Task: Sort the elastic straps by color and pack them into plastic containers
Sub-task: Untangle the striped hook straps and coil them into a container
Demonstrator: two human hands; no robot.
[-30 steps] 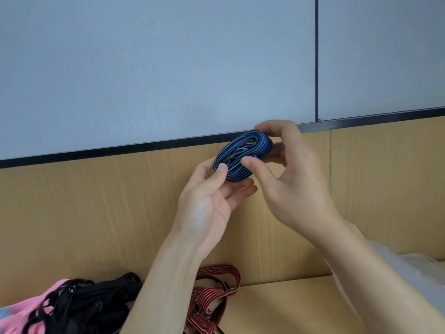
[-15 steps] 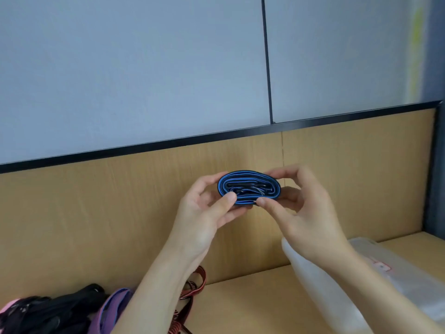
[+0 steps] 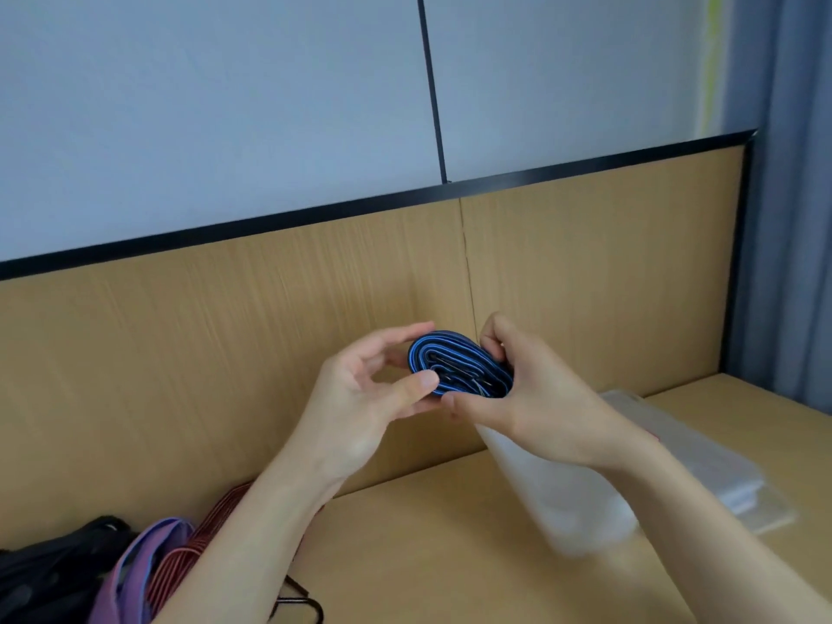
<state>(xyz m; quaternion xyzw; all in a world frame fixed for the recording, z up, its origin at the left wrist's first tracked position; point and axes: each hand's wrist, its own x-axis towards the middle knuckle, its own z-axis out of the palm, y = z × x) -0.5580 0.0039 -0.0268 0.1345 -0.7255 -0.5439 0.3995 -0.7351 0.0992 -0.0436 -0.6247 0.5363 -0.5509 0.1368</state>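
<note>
Both hands hold a rolled-up elastic strap with blue and black stripes (image 3: 459,364) up in the air. It hangs over the back part of the light brown wooden desk (image 3: 427,556), in front of the wooden panel behind the desk.

The left hand (image 3: 360,398) pinches the left end of the roll. Its thumb presses on the front and its first finger lies over the top. The other left fingers are bent and loose behind it. The right hand (image 3: 531,398) wraps around the right end. Its fingers curl over the top and its thumb tucks in under the roll. So the roll sits between the two hands, with the fingertips touching both ends.

Just under the right hand and wrist there is a cloudy see-through plastic container (image 3: 567,493) on the desk. It is blurry. To its right, near the back edge, lies a flat stack of clear plastic (image 3: 720,470). Any writing on the plastic is too blurry for me to read.

At the left end of the desk there is a pile of loose straps: a black one (image 3: 49,569), a purple one (image 3: 148,551) and a red striped one (image 3: 202,538). A thin black metal hook (image 3: 301,601) pokes out beside them.
</note>
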